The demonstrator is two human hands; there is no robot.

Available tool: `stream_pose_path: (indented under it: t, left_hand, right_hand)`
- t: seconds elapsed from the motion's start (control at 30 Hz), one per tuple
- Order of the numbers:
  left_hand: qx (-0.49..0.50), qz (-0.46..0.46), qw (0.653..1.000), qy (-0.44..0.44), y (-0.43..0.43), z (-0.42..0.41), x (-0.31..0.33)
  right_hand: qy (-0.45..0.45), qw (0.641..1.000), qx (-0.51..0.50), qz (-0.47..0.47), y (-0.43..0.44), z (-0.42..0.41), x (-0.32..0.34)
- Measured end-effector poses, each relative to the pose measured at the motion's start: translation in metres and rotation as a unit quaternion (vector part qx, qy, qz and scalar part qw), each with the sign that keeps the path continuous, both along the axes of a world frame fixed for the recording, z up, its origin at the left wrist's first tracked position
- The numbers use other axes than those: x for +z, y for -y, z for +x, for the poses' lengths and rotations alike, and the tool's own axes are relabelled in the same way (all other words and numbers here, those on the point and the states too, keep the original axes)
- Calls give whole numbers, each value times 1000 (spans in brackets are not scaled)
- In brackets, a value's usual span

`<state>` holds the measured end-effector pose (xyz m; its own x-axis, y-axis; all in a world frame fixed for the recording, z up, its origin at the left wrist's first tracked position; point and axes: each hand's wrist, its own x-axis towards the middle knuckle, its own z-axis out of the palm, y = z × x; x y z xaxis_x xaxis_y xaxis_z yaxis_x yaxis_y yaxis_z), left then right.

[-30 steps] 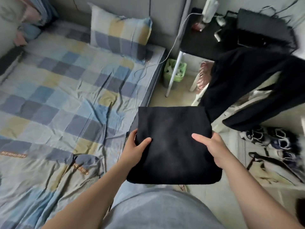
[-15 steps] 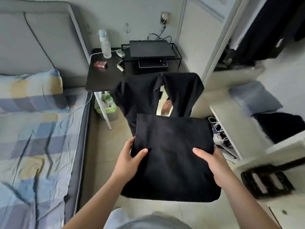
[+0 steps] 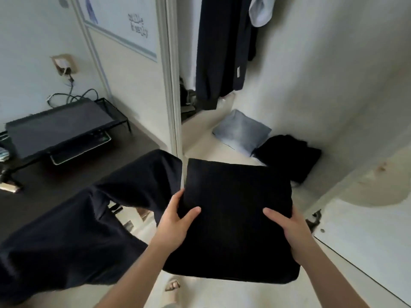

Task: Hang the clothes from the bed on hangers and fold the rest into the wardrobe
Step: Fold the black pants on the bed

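The folded black garment (image 3: 235, 218) has been turned away from the bed and is now held before the wardrobe shelf (image 3: 200, 136), pinched in the grip of the left hand (image 3: 173, 225) and right hand (image 3: 293, 232); setting it down is judged to be next.

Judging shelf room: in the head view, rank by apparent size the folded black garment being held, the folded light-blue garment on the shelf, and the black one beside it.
1. The held black garment: largest, though nearness to the camera inflates it.
2 and 3. The light-blue garment and shelf black garment look alike; unranked.
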<state>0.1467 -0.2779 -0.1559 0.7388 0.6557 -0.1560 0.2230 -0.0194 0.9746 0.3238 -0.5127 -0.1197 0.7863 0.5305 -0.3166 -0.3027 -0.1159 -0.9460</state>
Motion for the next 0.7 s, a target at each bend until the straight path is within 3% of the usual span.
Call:
stream_pose_path:
  t: [0.33,0.7]
  left_hand:
    - [-137,-36,990,-20,-104,132,-7]
    - [-128,-46,987,-81,-128,256,-29]
  right_hand:
    - [-19,989,-144,-16,-64,44,-8]
    - [6,983,-183,-25,-100,139,-34]
